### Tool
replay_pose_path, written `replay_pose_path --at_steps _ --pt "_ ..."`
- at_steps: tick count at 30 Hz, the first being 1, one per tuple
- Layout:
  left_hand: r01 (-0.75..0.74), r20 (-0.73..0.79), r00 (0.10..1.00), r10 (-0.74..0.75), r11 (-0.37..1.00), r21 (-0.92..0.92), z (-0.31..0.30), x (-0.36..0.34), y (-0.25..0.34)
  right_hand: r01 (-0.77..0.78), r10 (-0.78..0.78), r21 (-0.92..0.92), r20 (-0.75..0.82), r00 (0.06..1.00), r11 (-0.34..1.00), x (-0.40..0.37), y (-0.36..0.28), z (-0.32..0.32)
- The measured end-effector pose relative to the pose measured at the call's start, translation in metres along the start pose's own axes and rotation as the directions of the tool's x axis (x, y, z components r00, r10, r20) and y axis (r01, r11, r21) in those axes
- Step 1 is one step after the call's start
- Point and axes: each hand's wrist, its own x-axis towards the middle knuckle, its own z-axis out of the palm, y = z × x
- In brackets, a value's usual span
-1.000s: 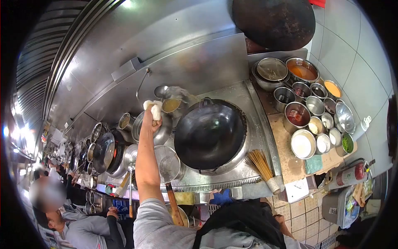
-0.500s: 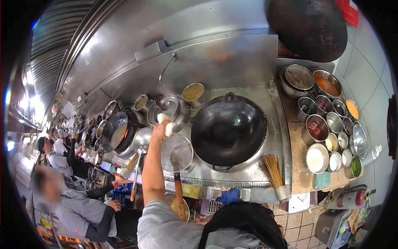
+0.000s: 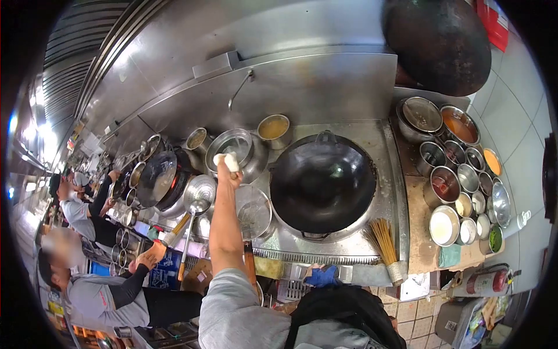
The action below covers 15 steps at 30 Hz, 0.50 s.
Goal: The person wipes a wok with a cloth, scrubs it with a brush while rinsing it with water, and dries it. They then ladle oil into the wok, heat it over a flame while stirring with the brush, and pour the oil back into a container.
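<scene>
My left hand (image 3: 231, 174) reaches forward over the cooking range, its fingers closed around a bunched white cloth (image 3: 228, 159). It is just in front of a large steel pot (image 3: 260, 168) with a steel bowl inside. A wire-mesh strainer (image 3: 254, 212) lies beside my forearm, its wooden handle partly behind my arm. To the left of the forearm rests a perforated skimmer (image 3: 199, 193) with a long handle. The big black wok (image 3: 322, 183) sits on the burner to the right. My right hand does not show; dark cloth covers the lower middle.
A bamboo brush (image 3: 382, 241) stands at the range's front right. Several sauce pots, including a red one (image 3: 444, 186), crowd the right counter (image 3: 421, 250). A tap (image 3: 239, 90) juts from the back wall. At left, a co-worker (image 3: 110, 296) stands by another wok (image 3: 157, 179).
My left hand with the cloth has shifted slightly; a ladle bowl seen beneath the tap is gone from there. The strainer's handle is now more covered by my arm. The nearby co-worker's hands have moved.
</scene>
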Motion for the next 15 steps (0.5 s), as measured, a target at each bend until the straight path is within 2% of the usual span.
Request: replay_pose_path --at_steps 1,3,4,6,9,12,14,15 --pt "-0.06 0.005 0.998 0.06 0.998 -0.016 0.011 0.001 0.003 -0.023 0.024 0.039 -0.024 0.999 0.999 -0.006 0.012 0.009" --pt "-0.054 -0.019 0.998 0.054 0.998 -0.029 0.032 -0.005 0.008 -0.052 0.056 0.081 -0.053 0.997 0.995 -0.003 0.013 0.024" --pt "-0.048 -0.046 0.998 0.046 0.998 -0.047 0.043 -0.01 0.008 -0.066 0.066 0.044 -0.002 0.998 0.997 -0.001 0.008 0.02" --pt "-0.043 0.054 0.997 0.047 0.997 -0.07 0.057 -0.018 0.011 -0.098 0.098 0.007 0.041 0.994 0.995 0.002 0.002 0.016" --pt "-0.08 0.164 0.983 0.087 0.996 -0.051 0.077 -0.027 0.01 -0.143 0.139 0.085 0.051 0.989 0.986 0.005 -0.001 0.021" --pt "-0.035 0.272 0.962 0.039 0.999 -0.019 0.1 -0.033 0.012 -0.171 0.164 0.161 0.06 0.985 0.972 0.007 -0.004 0.025" --pt "-0.051 0.27 0.962 0.045 0.999 0.017 0.118 -0.04 0.009 -0.187 0.179 0.186 0.062 0.982 0.965 0.007 -0.004 0.025" --pt "-0.064 0.322 0.946 0.039 0.996 0.066 0.122 -0.038 0.009 -0.387 0.371 0.465 0.13 0.92 0.796 0.006 -0.009 0.023"
